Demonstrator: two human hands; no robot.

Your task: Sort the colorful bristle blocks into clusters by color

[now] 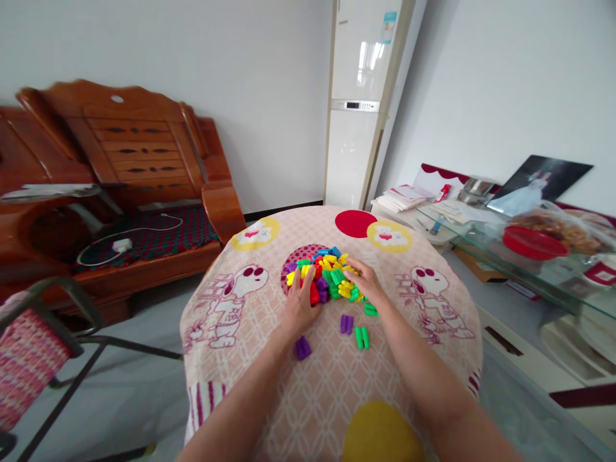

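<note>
A heap of small plastic pieces [333, 276] in yellow, green, red, blue and purple lies on the round table; each looks like two short rods side by side, and their exact kind is unclear. At the heap's left edge, my left hand [301, 307] rests with fingers apart, touching yellow and red pieces. On the opposite side my right hand [366, 283] curves along the heap, its fingers apart against yellow and green pieces. Nearer to me lie a loose purple piece [303, 348], another purple piece [346, 324] and a green piece [362, 337].
A patterned cloth [332, 391] covers the table. To the right stands a glass shelf [486, 247] with a red bowl [535, 242] and papers. A wooden bench [135, 154] and a metal-framed chair [86, 337] are on the left.
</note>
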